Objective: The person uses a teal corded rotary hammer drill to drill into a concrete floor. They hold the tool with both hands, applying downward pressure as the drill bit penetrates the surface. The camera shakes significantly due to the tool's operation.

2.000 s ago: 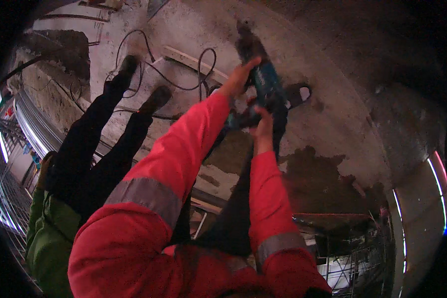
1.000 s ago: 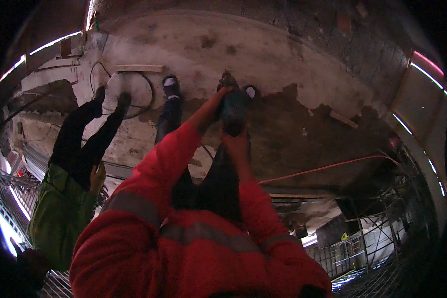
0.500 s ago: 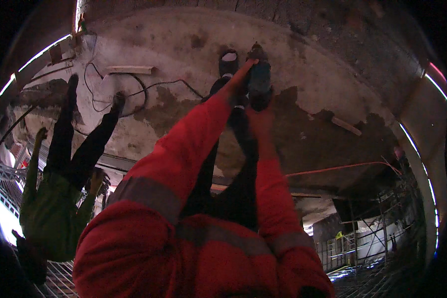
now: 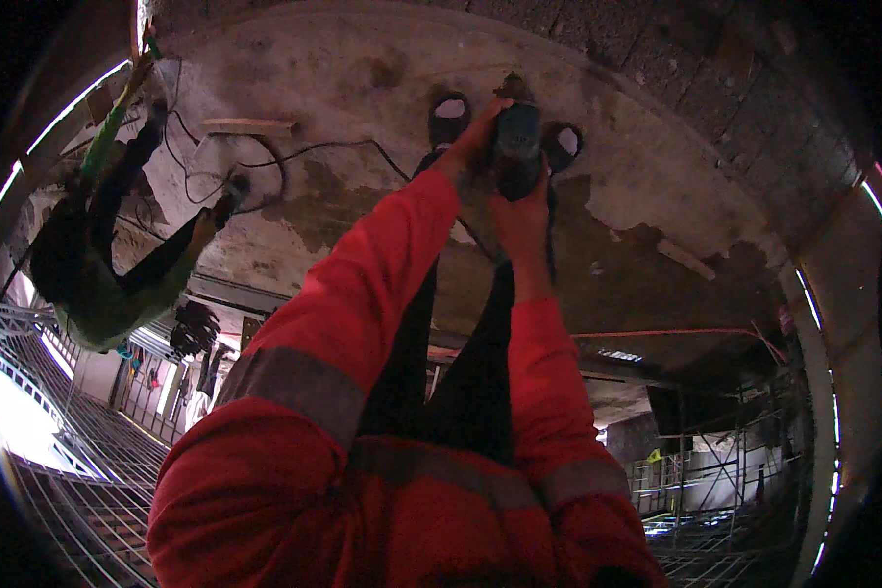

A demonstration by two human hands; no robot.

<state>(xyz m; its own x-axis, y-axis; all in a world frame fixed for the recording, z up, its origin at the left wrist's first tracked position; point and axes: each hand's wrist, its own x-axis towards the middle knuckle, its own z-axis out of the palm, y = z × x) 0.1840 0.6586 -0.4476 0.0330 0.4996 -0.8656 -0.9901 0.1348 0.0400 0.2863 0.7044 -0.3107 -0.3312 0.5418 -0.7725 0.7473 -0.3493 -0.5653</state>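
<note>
A dark teal handheld power tool with a narrower, dark head is held out in front of me over the concrete floor, between my two shoes. My left hand grips its left side close to the head, fingers wrapped round. Lower down, my right hand is closed on the rear end of the tool. The dim light hides its exact kind and whatever lies under its head. A dark cable runs along the floor from the left and passes behind my left forearm.
At the left a co-worker in green bends low, one hand by a shoe. A cable loop and a wooden strip lie near them. Another strip lies right, on damp-stained concrete. An orange cord crosses behind my right arm.
The power tool has shifted slightly away from me, still in both hands. My feet now show further apart, one on each side of it. The co-worker has gone from standing to bending down.
</note>
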